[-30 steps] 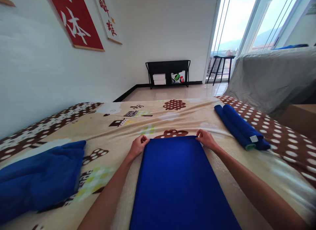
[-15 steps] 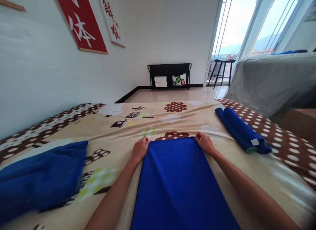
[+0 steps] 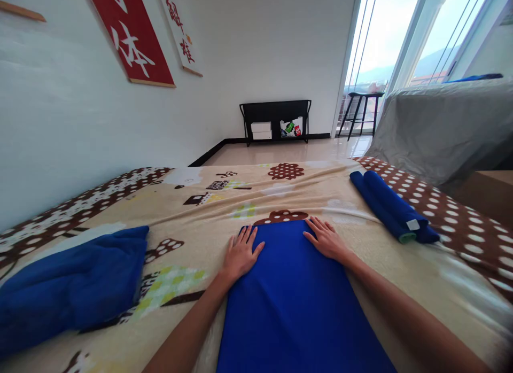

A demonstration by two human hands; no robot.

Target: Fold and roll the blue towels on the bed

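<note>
A blue cloth (image 3: 288, 303) lies spread lengthwise in front of me, its near end running out of the bottom of the view. My left hand (image 3: 241, 254) rests flat on its far left corner, fingers spread. On the far right corner lies my right hand (image 3: 326, 238), also open with the fingers apart. Beneath the cloth is a cream patterned blanket (image 3: 192, 215). To the left sits a loosely folded heap of blue cloth (image 3: 76, 282). Over on the right are rolled blue cloths (image 3: 395, 207), one with a small white tag.
The blanket's brown dotted border (image 3: 460, 218) runs along the right. Beyond the far edge stands a low black rack (image 3: 276, 114) by the wall. A black stool (image 3: 360, 108) is near the window, and a grey-covered piece of furniture (image 3: 441, 127) stands at right, with a cardboard box (image 3: 489, 196) below.
Both hands have let go of the cloth's far corners, which they were pinching. They have opened and now lie flat on the cloth, slightly nearer each other.
</note>
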